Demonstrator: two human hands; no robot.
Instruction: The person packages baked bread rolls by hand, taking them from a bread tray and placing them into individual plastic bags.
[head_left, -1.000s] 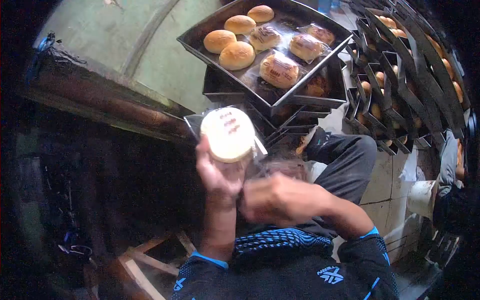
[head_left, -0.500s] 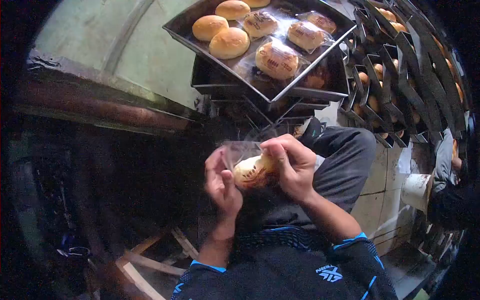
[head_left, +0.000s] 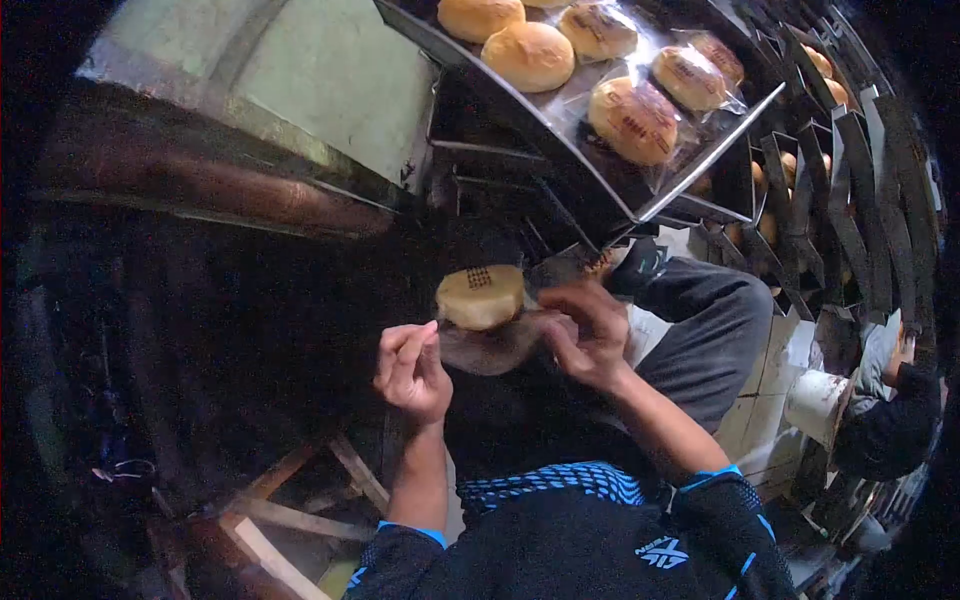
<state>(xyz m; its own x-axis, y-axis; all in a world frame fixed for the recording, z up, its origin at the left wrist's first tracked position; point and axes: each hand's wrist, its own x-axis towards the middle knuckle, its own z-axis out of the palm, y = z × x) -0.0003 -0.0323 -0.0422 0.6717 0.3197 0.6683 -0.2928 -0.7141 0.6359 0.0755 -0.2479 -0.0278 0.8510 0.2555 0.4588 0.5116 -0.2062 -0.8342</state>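
Note:
Between my two hands a bread bun in a clear plastic bag hangs in the air, dark print facing up. Thumb and fingertips of my left hand pinch a corner of the bag at the lower left of the bun. My right hand, blurred by motion, is closed at the bag's right side; the film there is smeared. Above, a dark metal tray holds bare buns and bagged printed buns.
More dark trays stand stacked beneath the top one and at the right. A white bucket is on the tiled floor beside another person. A wooden frame lies at lower left, a ledge at upper left.
The bagged bun has turned over and now hangs between the hands rather than inside them. My left hand has moved left and pinches the bag's corner. The view has shifted, placing the tray further right.

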